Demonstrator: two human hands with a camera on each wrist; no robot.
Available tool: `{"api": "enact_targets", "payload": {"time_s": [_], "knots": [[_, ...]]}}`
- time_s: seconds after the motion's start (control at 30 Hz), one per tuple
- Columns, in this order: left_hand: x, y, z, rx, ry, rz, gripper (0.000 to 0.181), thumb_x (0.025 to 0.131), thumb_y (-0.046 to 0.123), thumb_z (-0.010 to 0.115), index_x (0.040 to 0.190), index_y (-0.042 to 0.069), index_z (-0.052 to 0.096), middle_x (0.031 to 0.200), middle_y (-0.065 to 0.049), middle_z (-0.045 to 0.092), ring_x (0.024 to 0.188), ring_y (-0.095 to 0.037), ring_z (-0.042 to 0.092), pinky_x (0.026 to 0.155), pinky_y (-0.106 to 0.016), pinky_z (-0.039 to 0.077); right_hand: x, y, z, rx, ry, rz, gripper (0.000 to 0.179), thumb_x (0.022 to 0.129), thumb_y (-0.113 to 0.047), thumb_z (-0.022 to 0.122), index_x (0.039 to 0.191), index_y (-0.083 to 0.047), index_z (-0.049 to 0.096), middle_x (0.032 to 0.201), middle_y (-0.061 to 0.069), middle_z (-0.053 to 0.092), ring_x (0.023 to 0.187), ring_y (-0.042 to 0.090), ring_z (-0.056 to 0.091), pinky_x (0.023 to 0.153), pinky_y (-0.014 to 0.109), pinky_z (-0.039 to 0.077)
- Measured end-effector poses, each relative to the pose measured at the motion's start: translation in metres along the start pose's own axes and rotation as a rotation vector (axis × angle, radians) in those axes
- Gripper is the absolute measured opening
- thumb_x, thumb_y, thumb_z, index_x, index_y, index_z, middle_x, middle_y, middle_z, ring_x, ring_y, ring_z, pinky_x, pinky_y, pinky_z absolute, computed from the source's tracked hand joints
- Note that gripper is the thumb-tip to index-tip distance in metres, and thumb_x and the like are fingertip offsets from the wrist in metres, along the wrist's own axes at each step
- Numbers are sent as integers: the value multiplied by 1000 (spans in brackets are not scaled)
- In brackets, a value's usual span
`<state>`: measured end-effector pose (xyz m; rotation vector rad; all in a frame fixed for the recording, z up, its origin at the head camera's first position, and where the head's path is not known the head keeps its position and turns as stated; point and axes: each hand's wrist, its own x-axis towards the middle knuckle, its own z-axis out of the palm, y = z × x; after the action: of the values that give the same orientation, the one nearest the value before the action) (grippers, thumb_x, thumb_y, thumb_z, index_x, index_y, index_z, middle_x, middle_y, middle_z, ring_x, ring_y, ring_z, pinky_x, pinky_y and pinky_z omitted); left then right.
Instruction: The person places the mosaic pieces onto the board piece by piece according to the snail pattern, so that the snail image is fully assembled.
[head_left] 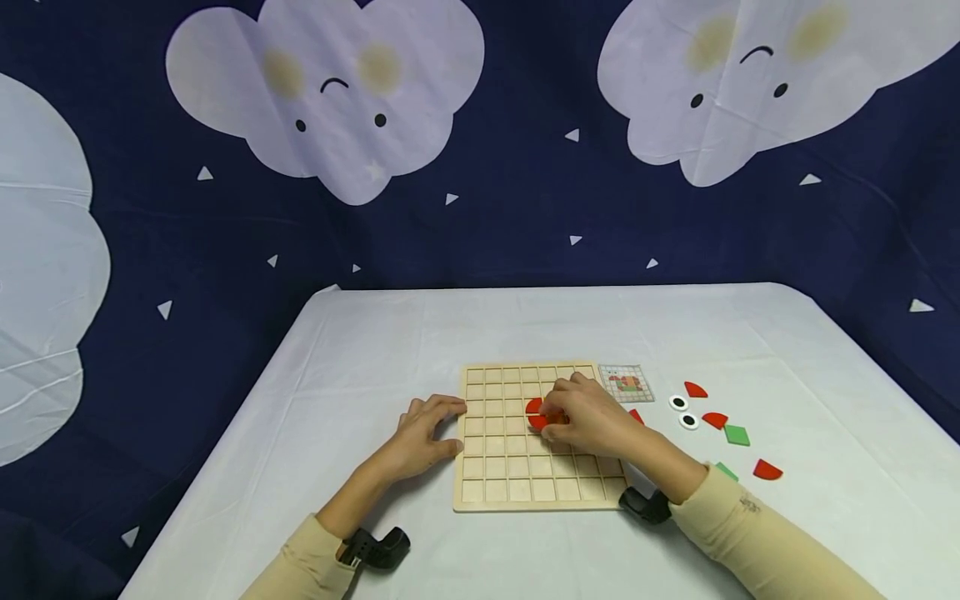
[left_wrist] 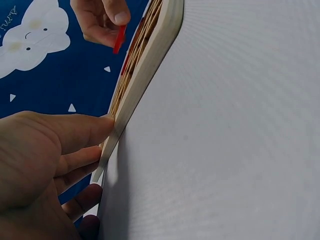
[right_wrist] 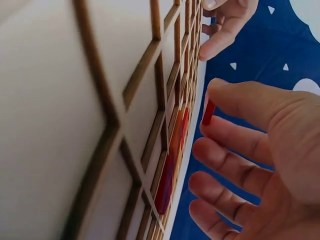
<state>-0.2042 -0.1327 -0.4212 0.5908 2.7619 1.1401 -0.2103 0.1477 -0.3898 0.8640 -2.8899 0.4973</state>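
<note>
A wooden grid board [head_left: 495,467] lies on the white table. My left hand [head_left: 416,437] rests at its left edge, thumb and fingers fairly straight and spread along the rim [left_wrist: 137,90]. Above the board's middle, my right hand [head_left: 592,417] pinches a thin red piece [right_wrist: 209,112] between thumb and index finger, the other fingers loosely bent. The same piece [left_wrist: 119,39] shows edge-on in the left wrist view. Red pieces [head_left: 534,406] sit in the grid by the right fingertips, and the hand partly hides that area.
Right of the board lie a pattern card [head_left: 627,383], red quarter-round pieces [head_left: 767,470], green pieces [head_left: 737,435] and two white eye discs [head_left: 688,421]. Another red piece [head_left: 636,416] is near the right wrist. A dark blue cloud-print cloth [head_left: 525,225] hangs behind the table.
</note>
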Motion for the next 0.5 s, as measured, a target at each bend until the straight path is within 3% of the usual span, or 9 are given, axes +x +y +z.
{"api": "enact_targets", "payload": {"time_s": [0.5], "knots": [[-1, 0, 0, -10, -5, -2, 49, 81, 14, 71, 128, 10, 57, 137, 4, 49, 106, -14, 36, 86, -36, 23, 7, 2, 7, -59, -34, 6, 22, 75, -31, 76, 90, -17, 71, 87, -6, 62, 78, 12, 42, 70, 27, 33]]}}
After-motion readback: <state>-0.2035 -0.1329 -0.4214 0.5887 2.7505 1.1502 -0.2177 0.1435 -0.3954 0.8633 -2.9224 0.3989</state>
